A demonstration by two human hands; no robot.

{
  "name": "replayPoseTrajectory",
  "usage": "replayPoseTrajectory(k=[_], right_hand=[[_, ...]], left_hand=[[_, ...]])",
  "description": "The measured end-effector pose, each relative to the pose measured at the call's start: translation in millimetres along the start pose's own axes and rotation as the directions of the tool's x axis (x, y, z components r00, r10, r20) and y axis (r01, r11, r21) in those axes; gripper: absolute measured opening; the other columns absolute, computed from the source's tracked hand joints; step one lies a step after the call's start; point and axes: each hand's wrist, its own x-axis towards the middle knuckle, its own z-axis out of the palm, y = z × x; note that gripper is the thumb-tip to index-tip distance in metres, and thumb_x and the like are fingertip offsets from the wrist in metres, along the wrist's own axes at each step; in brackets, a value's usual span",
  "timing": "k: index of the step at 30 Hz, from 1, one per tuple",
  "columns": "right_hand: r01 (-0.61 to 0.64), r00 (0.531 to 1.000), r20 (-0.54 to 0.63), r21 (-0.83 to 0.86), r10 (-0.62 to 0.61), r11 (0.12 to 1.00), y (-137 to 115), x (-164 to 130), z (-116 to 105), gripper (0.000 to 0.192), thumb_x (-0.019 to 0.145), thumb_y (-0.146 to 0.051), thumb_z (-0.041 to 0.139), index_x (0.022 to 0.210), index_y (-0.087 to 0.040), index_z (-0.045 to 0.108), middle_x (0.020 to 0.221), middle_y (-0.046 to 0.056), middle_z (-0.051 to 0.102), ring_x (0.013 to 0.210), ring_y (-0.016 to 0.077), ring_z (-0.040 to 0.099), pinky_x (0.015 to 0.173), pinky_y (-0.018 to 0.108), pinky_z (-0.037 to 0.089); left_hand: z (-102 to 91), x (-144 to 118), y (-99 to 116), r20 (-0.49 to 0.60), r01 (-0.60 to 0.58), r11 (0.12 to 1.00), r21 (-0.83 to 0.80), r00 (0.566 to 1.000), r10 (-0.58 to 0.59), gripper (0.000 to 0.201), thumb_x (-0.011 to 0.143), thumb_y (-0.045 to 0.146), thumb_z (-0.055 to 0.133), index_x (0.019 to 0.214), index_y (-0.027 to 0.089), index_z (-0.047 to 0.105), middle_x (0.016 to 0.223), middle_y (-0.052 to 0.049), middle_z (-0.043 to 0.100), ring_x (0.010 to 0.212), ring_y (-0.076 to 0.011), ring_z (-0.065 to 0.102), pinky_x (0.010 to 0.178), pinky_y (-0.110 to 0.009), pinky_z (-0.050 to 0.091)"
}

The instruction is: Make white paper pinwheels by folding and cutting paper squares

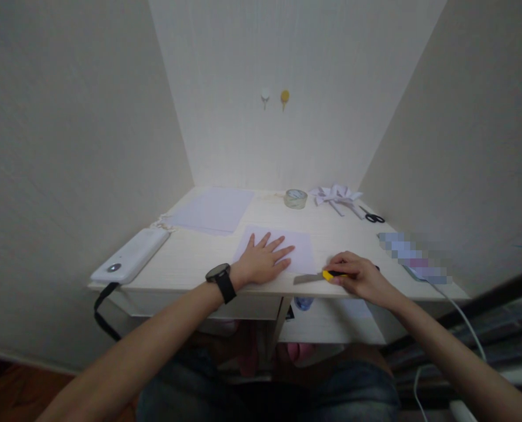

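My left hand [264, 258] lies flat with fingers spread on a sheet of white paper [302, 243] near the desk's front edge. A dark watch [221, 281] is on that wrist. My right hand [356, 274] is closed around the yellow and black handle of a utility knife [328, 275]. Its long blade [307, 279] is out and points left, close to the lower right corner of the paper. Whether the blade touches the paper or the desk I cannot tell.
More paper sheets [212, 208] lie at the back left, beyond a white device [131, 256] with a black strap. A tape roll [295, 199], folded paper pieces [335, 196] and scissors [372, 217] sit along the back right. A phone [413, 258] with a cable lies at right. Walls enclose the desk.
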Motion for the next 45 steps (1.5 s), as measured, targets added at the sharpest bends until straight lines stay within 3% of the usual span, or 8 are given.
replayPoseTrajectory(k=[12, 22, 27, 32, 40, 45], right_hand=[[-0.078, 0.997, 0.023, 0.015, 0.078, 0.997, 7.5, 4.6, -9.9, 0.020, 0.083, -0.033, 0.067, 0.096, -0.025, 0.079, 0.095, 0.007, 0.071, 0.086, 0.0217, 0.066, 0.080, 0.036, 0.053], [-0.112, 0.993, -0.046, -0.039, 0.110, 0.993, 17.1, 2.4, -4.1, 0.021, 0.083, -0.033, 0.065, 0.098, -0.025, 0.078, 0.097, 0.007, 0.072, 0.086, 0.0223, 0.066, 0.077, 0.036, 0.053], [-0.111, 0.991, -0.088, -0.108, 0.101, 0.988, 12.6, 8.4, 3.1, 0.021, 0.084, -0.029, 0.063, 0.099, -0.024, 0.077, 0.096, 0.007, 0.071, 0.088, 0.0230, 0.065, 0.079, 0.037, 0.052], [-0.097, 0.993, -0.080, -0.149, 0.085, 0.984, 6.8, 12.6, 6.5, 0.022, 0.085, -0.028, 0.063, 0.101, -0.022, 0.077, 0.097, 0.008, 0.071, 0.088, 0.0228, 0.065, 0.078, 0.036, 0.052], [-0.138, 0.989, -0.078, -0.216, 0.124, 0.967, -3.1, 15.5, 7.6, 0.020, 0.082, -0.028, 0.065, 0.098, -0.022, 0.075, 0.099, 0.008, 0.072, 0.093, 0.0251, 0.064, 0.083, 0.038, 0.050], [-0.331, 0.942, -0.119, -0.154, 0.315, 0.931, -8.5, 13.2, 8.1, 0.015, 0.075, -0.030, 0.069, 0.086, -0.022, 0.064, 0.082, 0.002, 0.071, 0.074, 0.0200, 0.064, 0.067, 0.032, 0.047]], left_hand=[[-5.8, -3.9, 2.5, -0.050, 0.050, 0.999, 0.004, 0.998, -0.050, 0.066, 0.095, 0.065, 0.017, 0.150, 0.034, 0.033, 0.161, -0.007, 0.024, 0.147, -0.0370, 0.020, 0.113, -0.062, 0.018], [-19.9, -31.4, -3.2, -0.017, 0.040, 0.998, 0.054, 0.999, -0.039, 0.088, 0.084, 0.080, 0.029, 0.149, 0.022, 0.037, 0.157, -0.016, 0.031, 0.145, -0.0359, 0.026, 0.115, -0.053, 0.018], [-20.1, -27.8, 5.0, -0.055, -0.046, 0.993, 0.105, 0.997, 0.052, 0.071, 0.093, 0.065, 0.036, 0.142, 0.015, 0.046, 0.146, -0.016, 0.048, 0.134, -0.0303, 0.046, 0.110, -0.042, 0.034], [-25.5, -19.8, 14.7, -0.053, -0.123, 0.976, 0.182, 0.990, 0.135, 0.048, 0.096, 0.054, 0.042, 0.117, 0.016, 0.061, 0.118, -0.012, 0.067, 0.109, -0.0276, 0.062, 0.089, -0.037, 0.049], [-22.5, -18.6, 22.2, -0.101, -0.111, 0.959, 0.260, 0.985, 0.142, 0.045, 0.099, 0.050, 0.037, 0.108, 0.015, 0.063, 0.112, -0.014, 0.066, 0.101, -0.0280, 0.064, 0.083, -0.039, 0.051], [-20.6, -17.6, 25.6, -0.124, -0.065, 0.960, 0.273, 0.987, 0.102, 0.043, 0.098, 0.050, 0.038, 0.107, 0.016, 0.063, 0.107, -0.012, 0.067, 0.097, -0.0277, 0.065, 0.079, -0.039, 0.051]])
